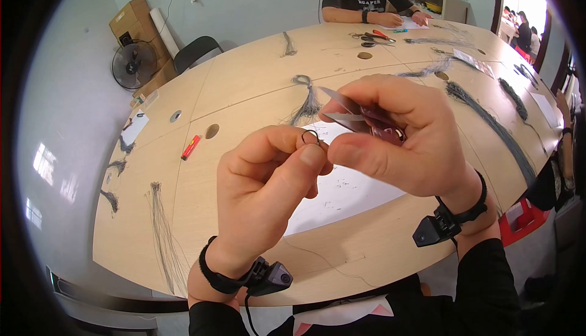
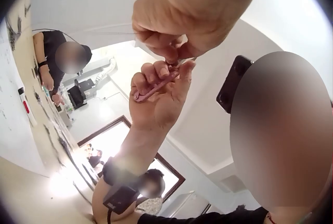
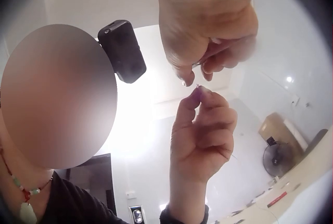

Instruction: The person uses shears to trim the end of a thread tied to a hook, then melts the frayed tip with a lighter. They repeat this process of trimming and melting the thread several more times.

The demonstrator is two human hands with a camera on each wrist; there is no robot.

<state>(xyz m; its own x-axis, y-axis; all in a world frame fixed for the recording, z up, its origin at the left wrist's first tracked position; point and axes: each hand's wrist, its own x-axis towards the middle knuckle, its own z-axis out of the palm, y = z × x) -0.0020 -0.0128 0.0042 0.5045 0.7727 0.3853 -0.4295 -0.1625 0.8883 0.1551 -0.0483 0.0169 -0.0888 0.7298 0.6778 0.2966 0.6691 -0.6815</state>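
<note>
Between thumb and forefinger, my left hand (image 1: 256, 183) pinches a small loop of thin dark wire (image 1: 303, 136). My right hand (image 1: 424, 131) holds small pink-handled snips (image 1: 381, 130), their two blades apart and pointing left, just above the left fingertips. The right thumb tip is right beside the left fingertips and the loop. In the left wrist view the pink handle (image 2: 156, 86) lies across the right palm under curled fingers. Below both hands a white paper sheet (image 1: 348, 198) with small dark bits scattered on it lies on the table.
Bundles of dark wire lie about the wooden table (image 1: 244, 104), one bundle (image 1: 488, 122) at the right and another (image 1: 160, 226) at the left. A red marker-like stick (image 1: 191, 147) is left of the hands. Pliers (image 1: 378, 36) lie far back, near a seated person (image 1: 366, 0).
</note>
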